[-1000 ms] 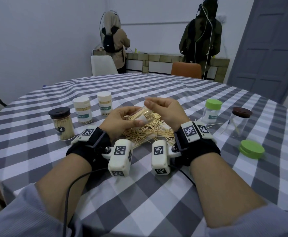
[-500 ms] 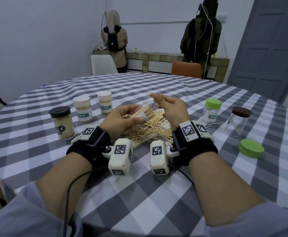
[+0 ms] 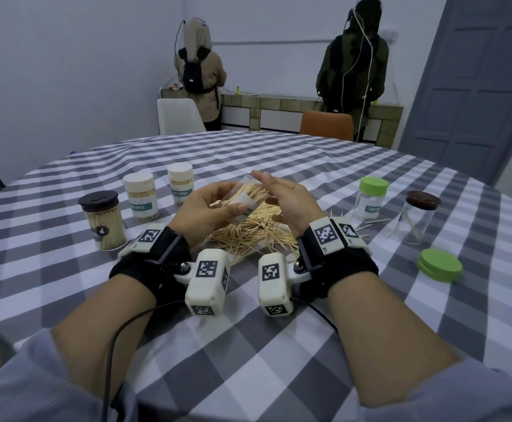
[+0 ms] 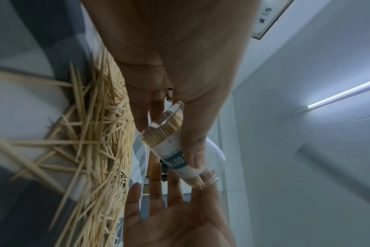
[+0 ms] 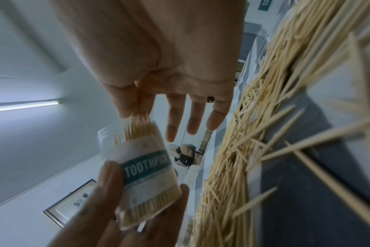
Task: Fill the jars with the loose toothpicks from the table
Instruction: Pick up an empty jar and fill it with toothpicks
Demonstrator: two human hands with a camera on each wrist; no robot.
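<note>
One clear plastic jar with a white and teal "TOOTHPICK" label [image 3: 242, 205] is held tilted above the table, packed with toothpicks whose tips poke out of its open mouth. The left hand [image 3: 209, 211] grips it, thumb and fingers curled round its labelled wall. The right hand [image 3: 291, 205] is at the mouth with its fingers [image 5: 196, 113] straight and spread, holding nothing. Directly below lies the heap of loose wooden toothpicks [image 3: 248, 236] on the grey and white checked tablecloth [image 3: 248, 345]. To the left stand a full dark-lidded jar [image 3: 102, 220] and two full white-lidded jars [image 3: 141, 196] [image 3: 181, 183]. To the right stand a green-lidded jar [image 3: 370, 198] and a nearly empty brown-lidded clear jar [image 3: 417, 217], with a loose green lid [image 3: 439, 264] lying near them.
</note>
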